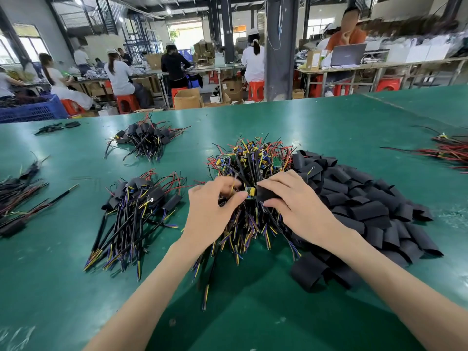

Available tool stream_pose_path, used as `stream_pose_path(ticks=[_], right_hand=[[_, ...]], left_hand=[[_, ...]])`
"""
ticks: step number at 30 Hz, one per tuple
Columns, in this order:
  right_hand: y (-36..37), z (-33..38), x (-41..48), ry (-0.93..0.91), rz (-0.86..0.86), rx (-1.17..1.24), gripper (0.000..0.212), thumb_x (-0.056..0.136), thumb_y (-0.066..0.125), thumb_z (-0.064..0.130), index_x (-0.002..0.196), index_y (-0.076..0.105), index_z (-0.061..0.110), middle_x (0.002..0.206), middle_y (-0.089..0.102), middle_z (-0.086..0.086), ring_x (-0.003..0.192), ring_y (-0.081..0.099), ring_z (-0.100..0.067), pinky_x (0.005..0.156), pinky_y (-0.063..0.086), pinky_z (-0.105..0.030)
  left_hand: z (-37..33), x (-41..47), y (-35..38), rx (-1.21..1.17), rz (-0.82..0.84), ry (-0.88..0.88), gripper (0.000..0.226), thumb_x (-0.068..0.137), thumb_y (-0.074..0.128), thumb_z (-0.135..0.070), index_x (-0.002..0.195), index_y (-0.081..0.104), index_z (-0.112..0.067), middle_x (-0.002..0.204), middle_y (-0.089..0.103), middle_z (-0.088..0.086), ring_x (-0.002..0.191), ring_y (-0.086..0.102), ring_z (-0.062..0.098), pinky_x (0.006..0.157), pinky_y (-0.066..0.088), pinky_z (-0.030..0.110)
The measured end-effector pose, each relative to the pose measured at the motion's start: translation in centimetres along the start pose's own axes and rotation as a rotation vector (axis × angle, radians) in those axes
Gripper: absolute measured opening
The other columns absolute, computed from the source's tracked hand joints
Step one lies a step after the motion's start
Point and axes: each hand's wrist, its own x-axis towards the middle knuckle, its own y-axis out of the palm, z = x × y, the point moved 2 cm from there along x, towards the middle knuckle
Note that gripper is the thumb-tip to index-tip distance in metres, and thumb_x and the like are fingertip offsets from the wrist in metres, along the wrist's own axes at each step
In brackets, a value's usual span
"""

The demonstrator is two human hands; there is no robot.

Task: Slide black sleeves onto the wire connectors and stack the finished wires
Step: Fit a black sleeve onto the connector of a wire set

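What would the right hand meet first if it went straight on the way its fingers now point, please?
The right hand, gripping a black sleeve, points left at the connector with a yellow part, pinched by the left hand. The sleeve would likely meet that first, though depth is uncertain from one view.

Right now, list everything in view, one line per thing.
table: one, green, foreground
loose sleeves: one heap, black, right of hands
bare wires: one heap, red, yellow and black, centre
finished wires: several stacks, black-sleeved, left half
red wires: one bundle, right edge
crate: one, blue, far left
stools: several, red, by far benches
workers: several, far benches
laptop: one, grey, far right bench
held sleeve: one, black, in right hand
left hand: pinching a connector, centre
right hand: pinching held sleeve
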Motion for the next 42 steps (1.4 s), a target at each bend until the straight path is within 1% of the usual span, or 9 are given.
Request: stream_pose_path(ticks=[2,7,15,20,22,27,29,33,42], right_hand=[[0.1,0.0,-0.1,0.014,0.011,0.017,0.028,0.08,0.07,0.001,0.108,0.064,-0.002,0.096,0.062,-0.013,0.087,0.053,-0.035,0.084,0.035,-0.032],[0.2,0.2,-0.2,-0.009,0.014,-0.001,0.031,0.078,0.072,0.002,0.108,0.064,-0.002,0.097,0.062,-0.012,0.087,0.053,-0.033,0.084,0.036,-0.031],[0.5,0.3,-0.3,-0.052,0.022,-0.02,0.032,0.081,0.07,0.005,0.111,0.063,-0.001,0.1,0.061,-0.011,0.089,0.053,-0.033,0.083,0.041,-0.037],[0.8,0.3,-0.4,-0.04,0.033,0.008,0.035,0.083,0.068,0.008,0.116,0.061,-0.001,0.104,0.061,-0.011,0.093,0.052,-0.032,0.086,0.043,-0.038],[0.9,0.3,-0.5,-0.022,0.037,0.047,0.038,0.084,0.068,0.013,0.119,0.06,0.0,0.108,0.06,-0.011,0.099,0.052,-0.031,0.089,0.042,-0.037],[-1.5,-2.6,0.1,0.232,-0.315,-0.006,0.028,0.093,0.05,0.019,0.112,0.062,0.002,0.108,0.059,-0.014,0.103,0.052,-0.03,0.095,0.038,-0.033],[-2.5,-5.6,-0.2,0.426,-0.347,-0.181,0.018,0.092,0.049,0.007,0.104,0.06,0.001,0.101,0.058,-0.018,0.096,0.051,-0.036,0.085,0.039,-0.041],[-2.0,-10.1,-2.2,0.826,0.158,-0.442,0.025,0.087,0.052,0.01,0.111,0.055,0.003,0.113,0.052,-0.019,0.109,0.045,-0.038,0.087,0.039,-0.046],[-0.5,-11.4,-3.1,0.812,0.383,-0.532,0.033,0.095,0.05,0.027,0.117,0.053,0.003,0.121,0.044,-0.019,0.117,0.041,-0.037,0.096,0.035,-0.045]], left_hand=[[-0.1,0.1,-0.1,-0.037,0.042,-0.036,0.012,0.085,0.069,-0.023,0.076,0.062,-0.029,0.063,0.061,-0.015,0.065,0.055,0.002,0.084,0.043,0.034],[-0.4,0.0,-0.2,-0.099,0.08,-0.035,0.016,0.084,0.069,-0.019,0.071,0.063,-0.025,0.062,0.061,-0.009,0.068,0.055,0.014,0.075,0.039,0.022],[-0.6,-0.1,0.2,-0.018,0.061,0.021,0.019,0.082,0.071,-0.018,0.07,0.06,-0.028,0.06,0.055,-0.01,0.065,0.049,0.008,0.082,0.04,0.042],[-0.2,-0.1,0.3,0.029,0.041,0.057,0.018,0.084,0.07,-0.022,0.101,0.063,-0.021,0.066,0.054,-0.007,0.072,0.052,0.012,0.092,0.033,0.037],[-0.1,0.0,0.4,0.1,0.059,0.131,0.005,0.085,0.069,-0.021,0.088,0.066,-0.02,0.06,0.043,-0.011,0.067,0.043,0.006,0.086,0.035,0.039],[0.2,1.0,-1.7,0.199,-0.167,0.195,0.012,0.083,0.061,-0.024,0.081,0.067,-0.014,0.066,0.055,-0.012,0.067,0.053,0.019,0.076,0.032,0.037],[1.3,1.7,-3.5,0.248,-0.322,0.135,0.018,0.088,0.054,-0.026,0.089,0.066,-0.012,0.071,0.065,0.002,0.07,0.058,0.025,0.075,0.031,0.034],[5.1,2.5,-7.3,0.251,-0.552,-0.081,0.025,0.098,0.042,-0.018,0.12,0.048,-0.009,0.076,0.068,0.013,0.074,0.061,0.037,0.073,0.041,0.041],[11.8,1.2,-9.4,0.599,-0.33,-0.731,0.028,0.088,0.046,-0.003,0.115,0.042,0.006,0.108,0.054,0.037,0.104,0.049,0.049,0.071,0.036,0.045]])
